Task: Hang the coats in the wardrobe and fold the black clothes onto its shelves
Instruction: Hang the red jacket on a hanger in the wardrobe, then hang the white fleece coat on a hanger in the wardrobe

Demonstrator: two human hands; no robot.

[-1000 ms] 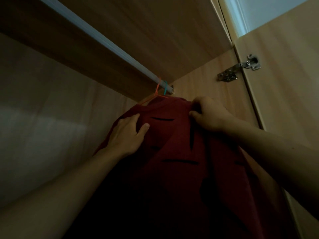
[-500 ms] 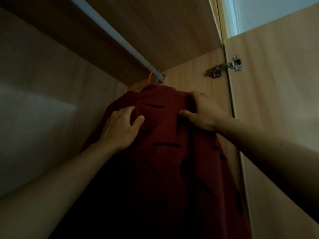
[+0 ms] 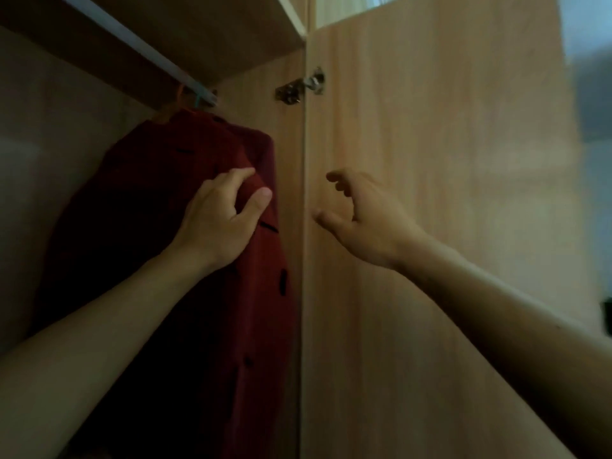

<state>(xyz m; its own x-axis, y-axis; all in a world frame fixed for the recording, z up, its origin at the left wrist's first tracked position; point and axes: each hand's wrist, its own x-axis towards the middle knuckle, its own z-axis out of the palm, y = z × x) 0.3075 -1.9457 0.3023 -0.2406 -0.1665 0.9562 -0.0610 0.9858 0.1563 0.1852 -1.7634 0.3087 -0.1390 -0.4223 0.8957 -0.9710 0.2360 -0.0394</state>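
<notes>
**A:** Status?

**B:** Hanging step, near its end by my read. The red coat point(image 3: 185, 180) sits left of centre in the frame. It hangs from an orange hanger point(image 3: 180, 97) hooked on the rail point(image 3: 139, 44) at upper left.

**A:** Grips?

**B:** My left hand point(image 3: 222, 220) pinches a fold at the coat's right edge, thumb against fingers. My right hand point(image 3: 367, 220) holds nothing. Its fingers are loosely spread at mid-frame, in front of the door point(image 3: 447, 193), and I can't tell if they touch it.

**A:** Next?

**B:** Probably release the fold once the coat hangs straight. It's tight against the side panel under the hinge point(image 3: 299, 89), so let go gently or the hanger may swing. Then pull both arms out for the next garment. No black clothes or shelves for them in view, so I'd need to look down and find them first.
</notes>
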